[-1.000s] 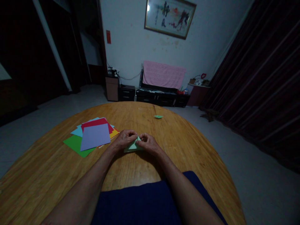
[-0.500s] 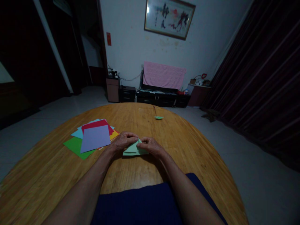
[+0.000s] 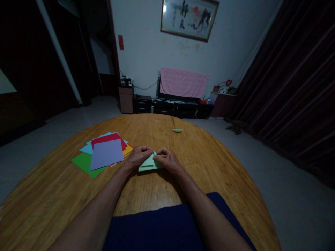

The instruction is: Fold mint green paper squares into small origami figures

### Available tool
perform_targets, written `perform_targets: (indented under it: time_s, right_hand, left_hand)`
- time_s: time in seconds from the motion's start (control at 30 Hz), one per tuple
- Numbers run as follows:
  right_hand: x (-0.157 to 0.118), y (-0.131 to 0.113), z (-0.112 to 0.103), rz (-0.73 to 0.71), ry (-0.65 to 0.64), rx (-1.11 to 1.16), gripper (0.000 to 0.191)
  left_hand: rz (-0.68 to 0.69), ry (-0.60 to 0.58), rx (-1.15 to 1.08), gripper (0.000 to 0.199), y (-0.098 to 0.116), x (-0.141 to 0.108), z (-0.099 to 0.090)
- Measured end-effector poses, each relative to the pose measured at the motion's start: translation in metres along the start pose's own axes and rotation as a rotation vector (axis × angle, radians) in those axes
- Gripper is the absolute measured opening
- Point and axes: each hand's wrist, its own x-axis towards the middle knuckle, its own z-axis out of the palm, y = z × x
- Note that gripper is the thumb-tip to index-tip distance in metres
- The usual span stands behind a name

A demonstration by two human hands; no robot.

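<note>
A pale green sheet of paper [image 3: 148, 164], folded to a peak at the top with a straight strip along its lower edge, is between my two hands over the wooden table [image 3: 146, 195]. My left hand [image 3: 138, 156] is closed on its upper left side, thumb on the front face. From the right, my right hand [image 3: 167, 159] pinches the paper near the peak with thumb and index finger. The fingers behind the sheet are partly hidden.
Left of my hands lies a fanned pile of coloured paper, a lilac sheet [image 3: 106, 155] on top, with red [image 3: 106, 138] and green sheets [image 3: 85, 163] showing beneath. A small folded green paper piece [image 3: 177, 130] rests toward the table's far edge.
My hands and the folded paper have shifted slightly upward in view, and the paper's lower edge is tilted a little more. Both hands keep hold of it.
</note>
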Motion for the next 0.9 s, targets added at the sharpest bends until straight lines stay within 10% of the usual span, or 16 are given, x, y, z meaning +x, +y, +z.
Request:
perform_targets:
  time_s: [0.53,0.9]
  right_hand:
    - [0.003,0.003,-0.002,0.003,0.042,0.027,0.026]
    - [0.002,0.016,-0.008,-0.16,0.104,-0.665,0.007]
  left_hand:
    - [0.122,0.03,0.119,0.021,-0.009,0.004,0.006]
    - [0.246,0.025,0.551,0.012,-0.016,0.001,0.015]
